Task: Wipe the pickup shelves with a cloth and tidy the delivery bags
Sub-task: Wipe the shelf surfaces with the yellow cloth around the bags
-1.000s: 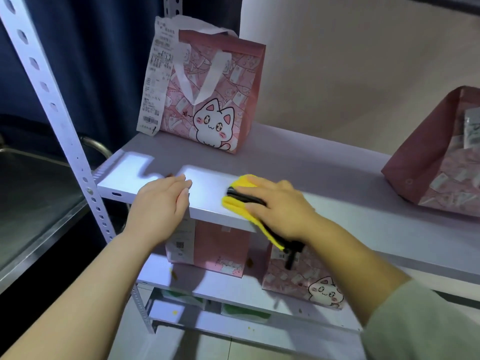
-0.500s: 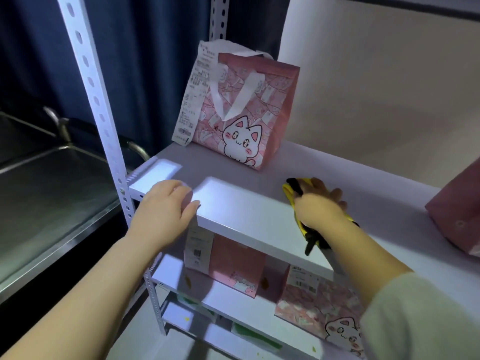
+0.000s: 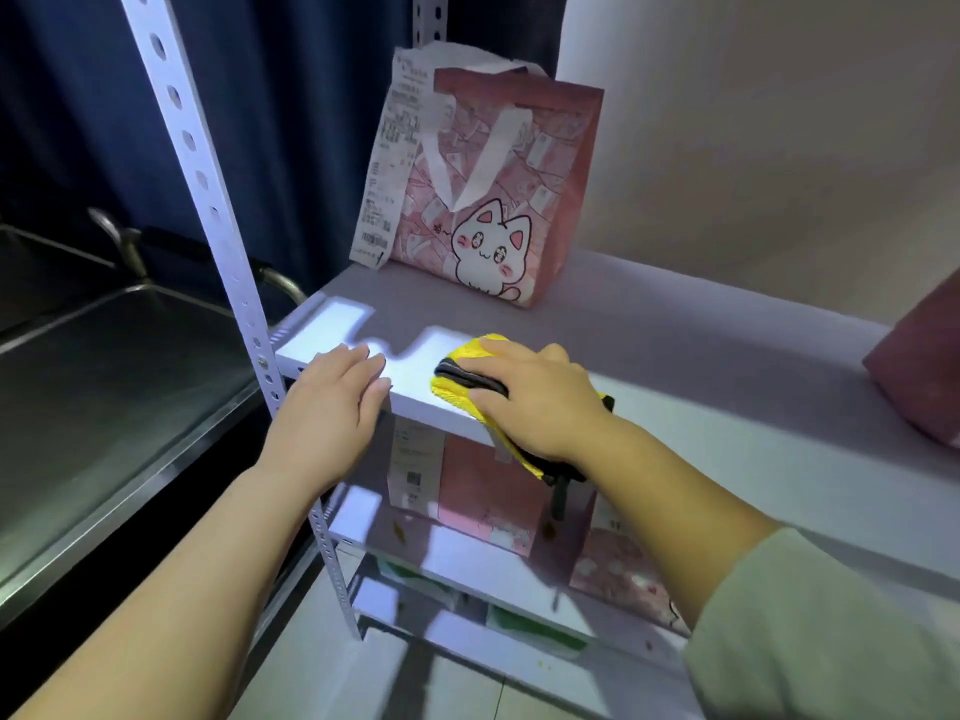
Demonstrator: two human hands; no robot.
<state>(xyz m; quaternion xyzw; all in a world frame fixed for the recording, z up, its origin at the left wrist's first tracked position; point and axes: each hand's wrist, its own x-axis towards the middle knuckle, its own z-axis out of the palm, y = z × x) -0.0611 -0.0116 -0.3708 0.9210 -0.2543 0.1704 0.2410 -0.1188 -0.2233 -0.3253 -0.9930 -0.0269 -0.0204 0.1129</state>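
My right hand (image 3: pixel 530 397) presses a yellow cloth (image 3: pixel 462 356) with black trim flat on the front edge of the white shelf (image 3: pixel 701 366). My left hand (image 3: pixel 332 402) rests on the shelf's front left corner, fingers together, holding nothing. A pink delivery bag (image 3: pixel 498 200) with a white cat print and a long receipt stands upright at the back left of this shelf. Another pink bag (image 3: pixel 919 376) is partly in view at the right edge. Two more pink bags (image 3: pixel 483 491) sit on the shelf below.
A perforated white upright post (image 3: pixel 208 210) stands at the shelf's front left corner. A steel cart (image 3: pixel 104 387) is to the left. A dark blue curtain hangs behind, and a beige wall lies to the right. Green items sit on the lowest shelf (image 3: pixel 519 621).
My right hand has slid the cloth leftward along the shelf's front edge, back near my left hand. My left hand stayed on the corner.
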